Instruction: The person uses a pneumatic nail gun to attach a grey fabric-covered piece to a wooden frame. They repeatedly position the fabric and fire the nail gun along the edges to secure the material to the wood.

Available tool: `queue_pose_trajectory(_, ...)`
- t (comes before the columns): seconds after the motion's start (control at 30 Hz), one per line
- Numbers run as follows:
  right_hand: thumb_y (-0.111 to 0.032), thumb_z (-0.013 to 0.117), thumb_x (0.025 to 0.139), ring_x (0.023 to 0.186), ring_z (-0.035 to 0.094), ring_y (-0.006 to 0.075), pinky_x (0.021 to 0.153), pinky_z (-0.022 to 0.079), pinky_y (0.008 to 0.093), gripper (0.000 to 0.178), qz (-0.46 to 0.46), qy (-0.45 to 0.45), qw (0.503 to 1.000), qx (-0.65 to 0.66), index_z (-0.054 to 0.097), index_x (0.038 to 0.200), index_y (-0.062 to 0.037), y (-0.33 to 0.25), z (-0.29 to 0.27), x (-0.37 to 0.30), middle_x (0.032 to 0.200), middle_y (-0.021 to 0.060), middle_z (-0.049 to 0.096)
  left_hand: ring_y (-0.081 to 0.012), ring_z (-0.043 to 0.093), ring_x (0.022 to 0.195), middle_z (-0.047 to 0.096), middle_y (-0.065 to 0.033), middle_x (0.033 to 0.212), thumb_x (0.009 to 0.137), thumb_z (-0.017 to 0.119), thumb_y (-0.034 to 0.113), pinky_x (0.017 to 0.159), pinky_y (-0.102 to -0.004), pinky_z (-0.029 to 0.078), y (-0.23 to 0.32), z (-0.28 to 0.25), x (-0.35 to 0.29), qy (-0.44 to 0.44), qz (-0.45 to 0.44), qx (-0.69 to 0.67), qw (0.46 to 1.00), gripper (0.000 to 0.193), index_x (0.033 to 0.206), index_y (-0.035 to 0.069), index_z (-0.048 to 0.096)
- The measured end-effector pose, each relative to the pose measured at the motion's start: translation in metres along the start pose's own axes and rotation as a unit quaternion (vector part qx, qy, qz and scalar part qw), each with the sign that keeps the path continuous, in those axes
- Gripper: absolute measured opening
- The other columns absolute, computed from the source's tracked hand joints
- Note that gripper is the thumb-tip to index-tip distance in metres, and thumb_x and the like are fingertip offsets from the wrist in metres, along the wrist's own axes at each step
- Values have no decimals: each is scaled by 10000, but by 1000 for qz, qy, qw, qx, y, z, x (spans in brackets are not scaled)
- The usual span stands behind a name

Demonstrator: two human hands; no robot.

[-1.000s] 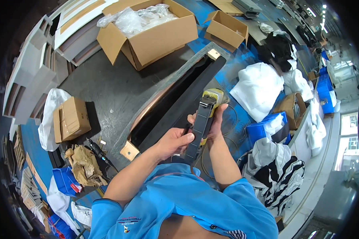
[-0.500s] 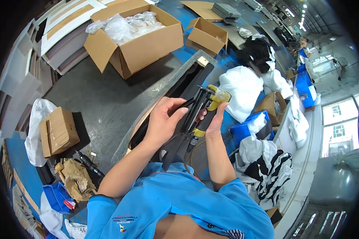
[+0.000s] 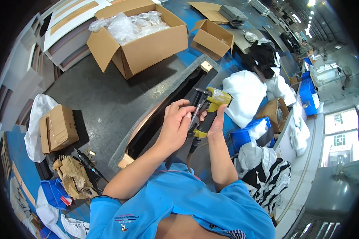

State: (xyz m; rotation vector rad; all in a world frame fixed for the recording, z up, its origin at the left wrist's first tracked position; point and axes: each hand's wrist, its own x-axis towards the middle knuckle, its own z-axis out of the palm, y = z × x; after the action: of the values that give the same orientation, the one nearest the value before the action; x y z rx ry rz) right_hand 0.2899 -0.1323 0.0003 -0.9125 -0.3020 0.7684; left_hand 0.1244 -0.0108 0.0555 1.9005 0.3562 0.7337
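- Grey bench [image 3: 107, 91] fills the middle of a big work room, with blue floor showing at the far side
- Both hands hold a yellow and black nail gun [image 3: 206, 109] just above the near right part of the bench
- The left hand [image 3: 175, 125] is on the left side of the tool, and its fingers [image 3: 183, 106] are curled and press on the black part
- The right hand [image 3: 216, 123] is wrapped around the handle, fingers closed tight on it
- A thin hose [image 3: 191, 153] hangs down from the bottom of the handle
- A long frame [image 3: 155, 119] with a dark inside lies on the bench, just left of the hands and partly under them
- A big open cardboard box [image 3: 147, 44] full of clear plastic bags [image 3: 131, 22] sits far on the bench
- A small open box [image 3: 213, 38] sits to its right
- A closed little box [image 3: 59, 128] lies on the left side
- White bags [image 3: 245, 93] and a blue bin [image 3: 247, 135] are on the right
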Motion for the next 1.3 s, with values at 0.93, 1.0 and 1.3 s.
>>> queue_pose_trajectory(0.93,-310,791,969,588,571,78,548,481,277,358,138,-28,848,-511,674,1124,-10,-31,33,20,720,-10,629,-264,580,1369,674,-112,1423,1111,534,454,1172,-410,413,-339,-93,48,-199,-268,-45,942,538,1445,44,638)
queue_pose_trajectory(1.0,-367,782,973,591,587,90,550,489,289,423,156,-4,857,-491,692,1172,-5,-13,41,16,722,9,643,-288,518,1439,587,-132,1538,1105,522,491,1228,-416,346,-368,-48,28,-197,-331,-23,923,607,1523,53,565)
queue_pose_trajectory(1.3,-354,771,975,573,604,109,570,503,310,358,224,56,812,-536,709,1061,-12,-8,49,3,661,26,628,-222,264,1588,305,-57,1729,1136,384,533,1300,-382,199,-264,-8,54,-257,-290,-392,834,676,1698,173,279)
